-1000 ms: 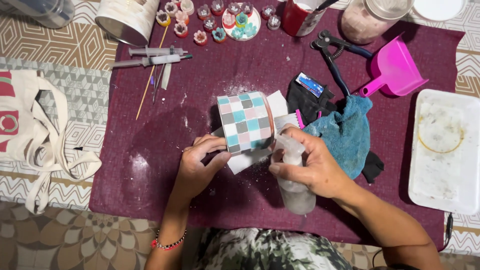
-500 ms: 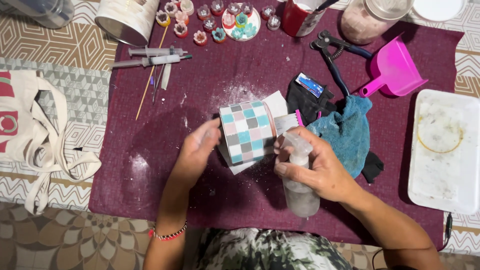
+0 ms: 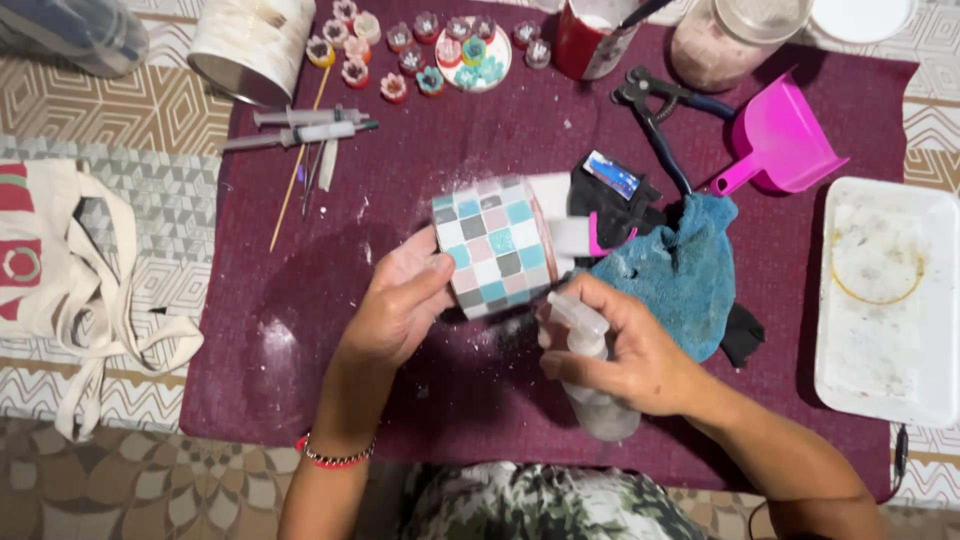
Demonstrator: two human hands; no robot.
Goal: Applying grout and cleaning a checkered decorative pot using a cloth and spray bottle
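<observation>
Two hands worked near the middle of a maroon cloth (image 3: 300, 330) spread over the surface. The left hand (image 3: 400, 310) had its fingers curled against the near end of a mosaic-tiled cylinder (image 3: 492, 245), covered in pink, teal, grey and white squares and lying tilted on its side; the grip was partial, thumb and fingertips pressed to the tiles. The right hand (image 3: 630, 355) was closed around a small clear spray bottle (image 3: 590, 385), with a finger on the white nozzle, which pointed toward the cylinder and sat just beside its lower edge. A red bead bracelet (image 3: 335, 455) circled the left wrist.

Just right of the cylinder lay a blue towel (image 3: 680, 275), partly over some black material (image 3: 740, 335). Toward the far right corner of the cloth lay a pink dustpan (image 3: 780, 140) and black-handled nippers (image 3: 655, 110). Along the far edge stood a red cup (image 3: 590, 45), a clear jar of pinkish powder (image 3: 735, 40), and a small plate with little flower shapes (image 3: 470, 60). Two syringes (image 3: 300, 125) and a thin wooden skewer (image 3: 295, 170) lay near the far left corner, below a white tin (image 3: 250, 45) on its side. A white tray (image 3: 885, 300) sat beyond the cloth's right edge, and a cream tote bag (image 3: 60, 270) off its left edge.
</observation>
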